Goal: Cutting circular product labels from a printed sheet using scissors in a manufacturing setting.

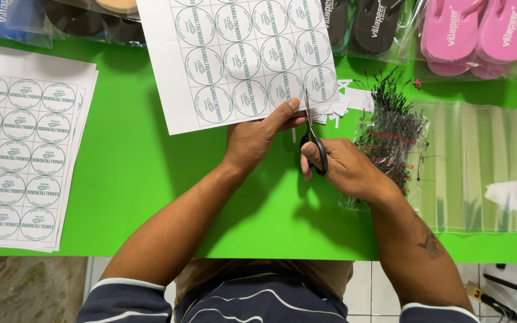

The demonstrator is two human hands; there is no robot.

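My left hand [257, 134] pinches the lower edge of a white paper sheet [240, 60] printed with rows of round labels, holding it above the green table [133, 173]. My right hand [345, 167] grips black-handled scissors [314, 137], blades pointing up at the sheet's bottom right corner, just beside my left thumb. Small white paper offcuts [345, 103] lie right of the blades.
A stack of the same label sheets [22, 149] lies at the left. A clear bag of black plastic tag pins [390, 134] and empty clear bags [480, 167] sit at the right. Bagged pink flip-flops [477, 33] and dark flip-flops [372, 24] line the far edge.
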